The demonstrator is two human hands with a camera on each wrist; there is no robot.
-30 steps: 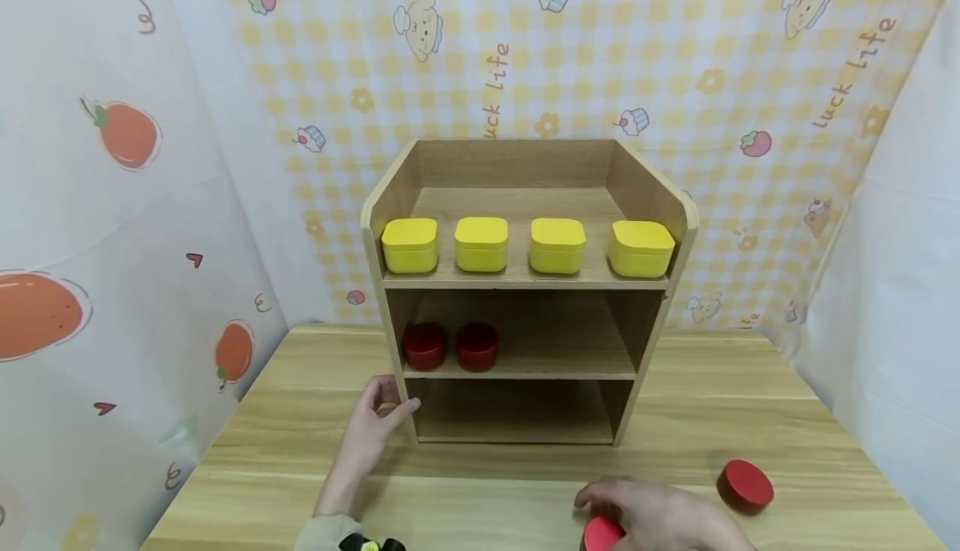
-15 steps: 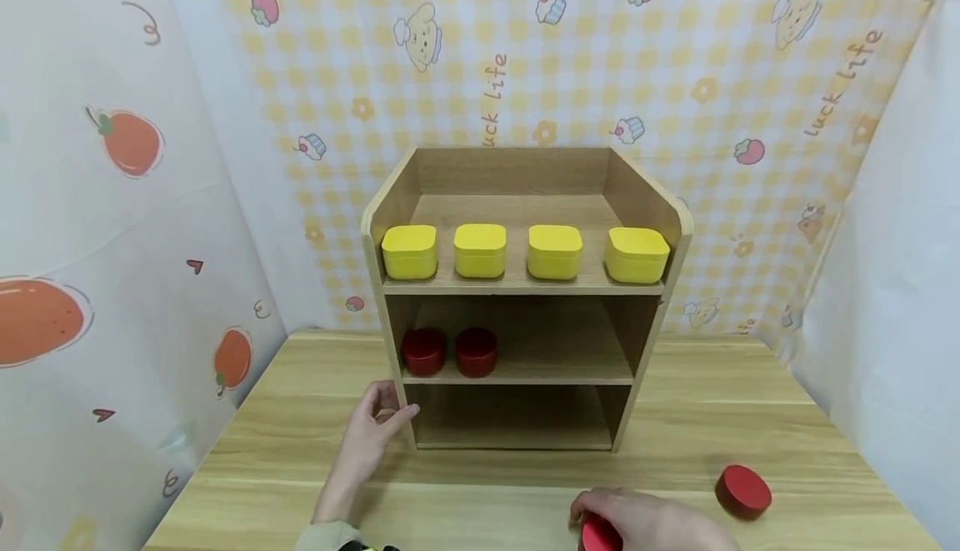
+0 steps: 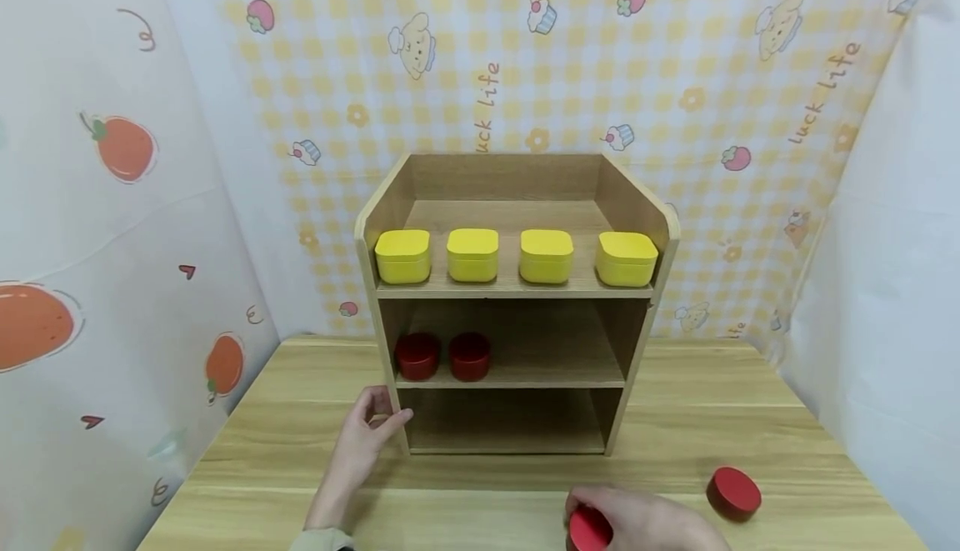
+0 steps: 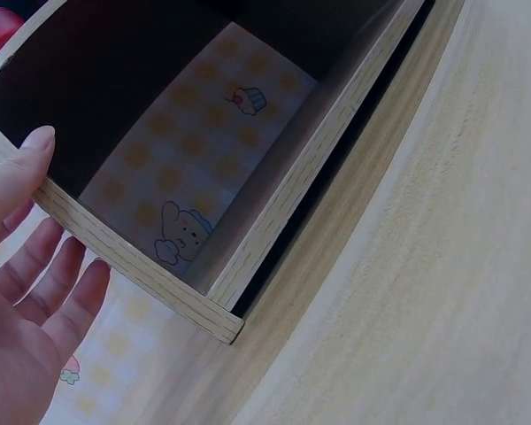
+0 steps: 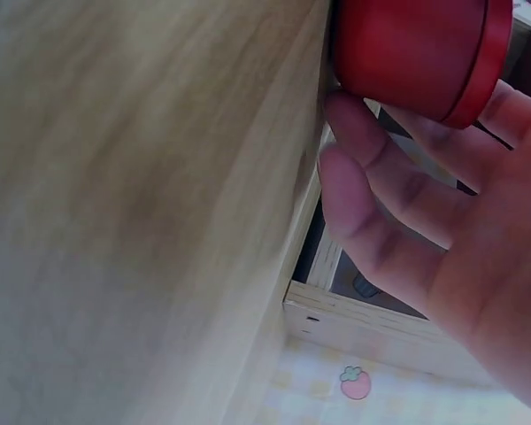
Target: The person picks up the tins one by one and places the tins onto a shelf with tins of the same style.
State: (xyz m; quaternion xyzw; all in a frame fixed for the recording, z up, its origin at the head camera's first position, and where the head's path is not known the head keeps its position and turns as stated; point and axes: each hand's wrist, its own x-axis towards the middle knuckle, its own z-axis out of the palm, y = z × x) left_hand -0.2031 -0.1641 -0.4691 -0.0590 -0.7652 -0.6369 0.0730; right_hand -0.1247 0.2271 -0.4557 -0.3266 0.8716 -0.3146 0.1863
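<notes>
At the bottom of the head view, right of centre, the right hand point(image 3: 645, 521) curled round a red tin point(image 3: 590, 530); the frame edge cut it off, so how firm that grip was could not be told. A loose hold might have let the smooth, round side slip. The left hand point(image 3: 362, 438), left of centre, pinched the side of the wooden shelf point(image 3: 517, 293); a hard tug there could have tipped the yellow boxes point(image 3: 546, 257) off its front edge.

High head, close wrist views; shared shelf point(image 3: 506, 177)
</notes>
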